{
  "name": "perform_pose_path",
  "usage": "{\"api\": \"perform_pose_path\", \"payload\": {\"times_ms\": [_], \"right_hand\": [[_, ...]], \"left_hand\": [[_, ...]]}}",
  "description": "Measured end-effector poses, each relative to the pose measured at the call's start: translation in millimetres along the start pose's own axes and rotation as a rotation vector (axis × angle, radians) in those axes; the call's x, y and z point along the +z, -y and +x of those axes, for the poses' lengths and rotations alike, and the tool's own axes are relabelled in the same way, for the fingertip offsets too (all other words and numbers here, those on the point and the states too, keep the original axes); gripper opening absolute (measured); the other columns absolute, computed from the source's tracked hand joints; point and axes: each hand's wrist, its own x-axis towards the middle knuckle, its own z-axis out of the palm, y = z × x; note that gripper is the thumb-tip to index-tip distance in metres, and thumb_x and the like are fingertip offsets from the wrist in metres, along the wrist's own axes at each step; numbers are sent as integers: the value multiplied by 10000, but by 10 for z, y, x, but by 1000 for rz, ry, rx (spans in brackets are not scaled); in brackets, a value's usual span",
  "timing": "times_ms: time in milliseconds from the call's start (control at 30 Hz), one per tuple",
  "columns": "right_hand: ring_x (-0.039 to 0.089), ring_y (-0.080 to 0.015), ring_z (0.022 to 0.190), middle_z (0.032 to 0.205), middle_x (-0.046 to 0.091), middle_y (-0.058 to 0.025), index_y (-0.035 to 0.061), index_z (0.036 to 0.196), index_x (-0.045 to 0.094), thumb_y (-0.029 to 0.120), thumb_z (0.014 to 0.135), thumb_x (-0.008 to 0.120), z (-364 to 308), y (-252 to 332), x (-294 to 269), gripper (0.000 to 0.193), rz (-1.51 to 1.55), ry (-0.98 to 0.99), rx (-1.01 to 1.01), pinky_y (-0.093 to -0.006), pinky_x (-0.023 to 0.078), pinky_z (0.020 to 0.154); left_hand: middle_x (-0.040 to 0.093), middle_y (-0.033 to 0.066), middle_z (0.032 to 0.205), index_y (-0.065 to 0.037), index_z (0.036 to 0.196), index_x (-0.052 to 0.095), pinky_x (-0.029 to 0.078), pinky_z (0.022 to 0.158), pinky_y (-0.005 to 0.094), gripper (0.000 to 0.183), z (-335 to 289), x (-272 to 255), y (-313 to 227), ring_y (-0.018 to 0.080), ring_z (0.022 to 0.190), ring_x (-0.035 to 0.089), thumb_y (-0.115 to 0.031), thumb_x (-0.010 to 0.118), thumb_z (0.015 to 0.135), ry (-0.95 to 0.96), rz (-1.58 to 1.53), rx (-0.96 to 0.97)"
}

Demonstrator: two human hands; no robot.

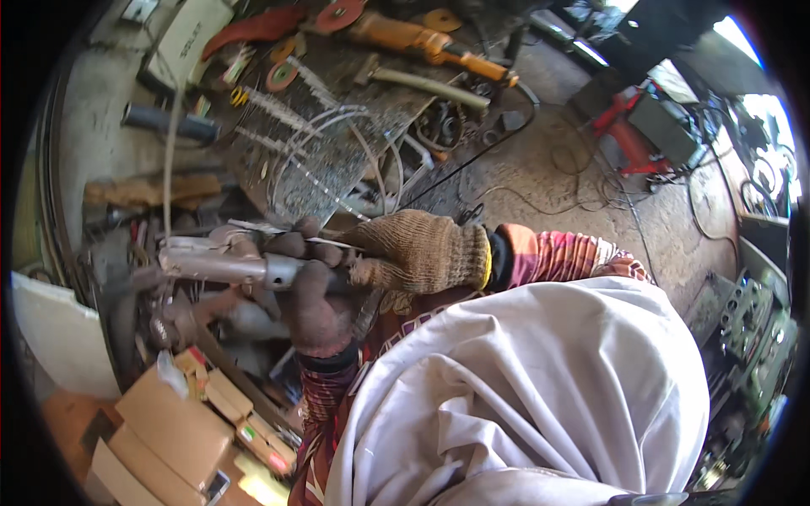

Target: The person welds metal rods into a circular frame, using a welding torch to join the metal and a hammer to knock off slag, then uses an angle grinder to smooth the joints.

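Pinching a thin pale strip (342,244) in a maroon-gloved left hand (321,314), left of centre, beside the end of a grey vise-like fixture (211,265). Bending a brown knit-gloved right hand (415,251) near its right end, hiding fingertips, leaving that grip impossible to tell. Lying at upper centre: hammer (434,89), orange corded power tool (405,36).
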Motion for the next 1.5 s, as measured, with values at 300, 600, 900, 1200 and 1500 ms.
{"api": "perform_pose_path", "payload": {"times_ms": [300,600,900,1200,1500], "right_hand": [[676,-383,903,938,683,-192,70,1107,646,363,948,620,-811,-381,-368,334,-189,-646,317,-460,530,776],[687,-372,857,905,704,-168,64,1095,662,269,946,564,-116,-753,-2537,271,-820,-409,177,-462,540,760],[678,-377,958,1010,695,-211,68,1148,664,259,931,567,1231,-1064,-2149,305,-839,-141,-65,-463,545,824],[645,-344,1068,1170,654,-186,47,1233,631,380,943,608,588,-643,-2212,442,-352,-9,-193,-418,518,912],[554,-379,1224,1284,569,-255,-31,1438,403,612,840,688,-543,-873,-2419,923,-213,-607,-375,-437,455,1012]], "left_hand": [[612,163,1175,-53,1170,500,579,857,413,412,-9,511,370,245,926,663,49,660,804,-126,120,-133],[647,142,1163,-55,1189,594,530,827,408,344,249,776,685,179,870,591,21,607,854,-291,103,131],[643,158,1171,-59,1178,573,566,834,413,357,73,1283,978,216,916,627,62,606,844,-548,107,237],[575,106,1197,-17,1229,533,542,918,416,365,311,1530,1152,226,996,603,37,579,870,-599,168,206],[565,88,1135,27,1294,529,442,925,341,450,1178,2536,1418,176,1009,547,-285,590,975,303,761,-12]]}}
